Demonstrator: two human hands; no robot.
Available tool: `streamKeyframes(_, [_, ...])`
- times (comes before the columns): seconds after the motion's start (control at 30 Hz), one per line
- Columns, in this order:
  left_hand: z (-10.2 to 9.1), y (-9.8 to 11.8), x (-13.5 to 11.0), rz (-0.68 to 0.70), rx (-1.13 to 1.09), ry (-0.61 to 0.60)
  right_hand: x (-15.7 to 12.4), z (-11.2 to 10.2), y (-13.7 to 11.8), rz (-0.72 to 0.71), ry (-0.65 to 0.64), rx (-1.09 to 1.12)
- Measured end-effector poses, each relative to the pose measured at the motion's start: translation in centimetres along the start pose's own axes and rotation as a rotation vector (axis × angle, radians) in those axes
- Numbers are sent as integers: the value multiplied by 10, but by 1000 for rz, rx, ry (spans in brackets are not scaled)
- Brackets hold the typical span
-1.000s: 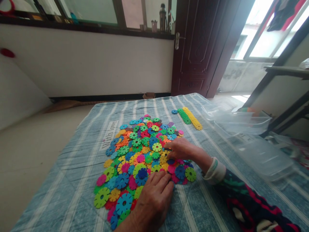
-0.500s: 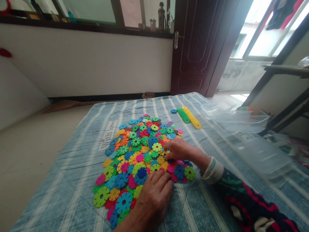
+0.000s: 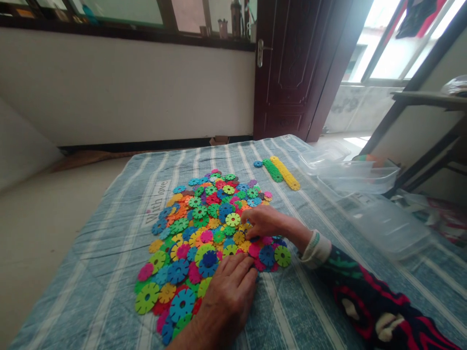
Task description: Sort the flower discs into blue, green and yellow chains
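1. Striped cloth (image 3: 105, 272), under the disc pile (image 3: 206, 236).
2. Left hand (image 3: 233, 288): pile's near edge, fingers together, grip hidden.
3. Right hand (image 3: 263, 221): pile's right side, fingers curled; pinching, cannot tell.
4. Yellow row (image 3: 285, 173): beyond the pile, rightward.

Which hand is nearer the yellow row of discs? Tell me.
Right. The right hand is at the disc pile, on the camera side of the yellow row; the left hand is farther from that row, at the pile's near part.
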State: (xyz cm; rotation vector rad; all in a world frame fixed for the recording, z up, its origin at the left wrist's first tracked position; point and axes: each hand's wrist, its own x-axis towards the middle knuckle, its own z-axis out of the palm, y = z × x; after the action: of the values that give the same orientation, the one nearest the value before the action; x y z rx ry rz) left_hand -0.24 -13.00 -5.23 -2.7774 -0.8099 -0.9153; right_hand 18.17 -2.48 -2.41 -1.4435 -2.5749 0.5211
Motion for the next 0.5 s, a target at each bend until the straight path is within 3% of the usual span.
streamKeyframes(0.17, [2, -1, 0, 12, -3, 9, -2, -9, 4, -41, 47, 303])
streamKeyframes(0.3, [4, -3, 1, 30, 7, 14, -9, -29, 21, -18, 81, 571])
streamKeyframes(0.43, [4, -6, 2, 59, 6, -7, -29, -60, 55, 98, 269, 578])
streamKeyframes(0.5, [4, -8, 2, 69, -3, -27, -42, -70, 74, 186, 293, 551])
